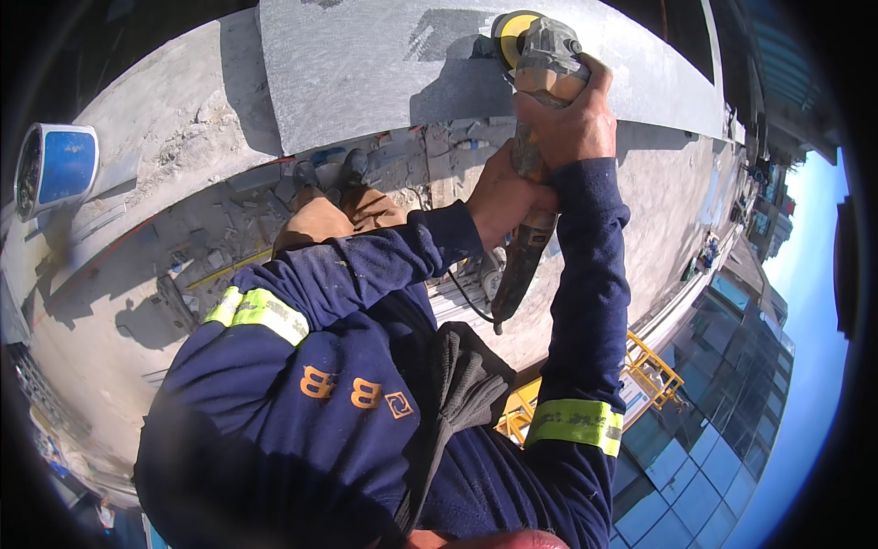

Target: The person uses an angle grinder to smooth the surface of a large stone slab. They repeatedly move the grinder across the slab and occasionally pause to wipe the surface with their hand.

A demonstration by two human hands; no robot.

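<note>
An angle grinder [529, 256] with a yellow disc [514, 41] is held in both my hands. Around its front end, close behind the metal gear head, my right hand [576, 119] is closed. My left hand [510, 197] grips the body lower down, nearer the tail. The disc is at the face of a flat grey panel [357, 78]; whether it touches is hard to make out. Part of the panel's surface has a darker, scuffed patch next to the disc. From the grinder's tail a black cord [468, 297] curves away to the left.
A white bucket with a blue label [69, 166] stands at the left on a rough concrete ledge [187, 119]. Below lie debris and a yellow strip [224, 270], beside brown trouser legs and dark shoes [355, 166]. At right are a yellow metal frame [654, 371] and a glass-fronted building [704, 467].
</note>
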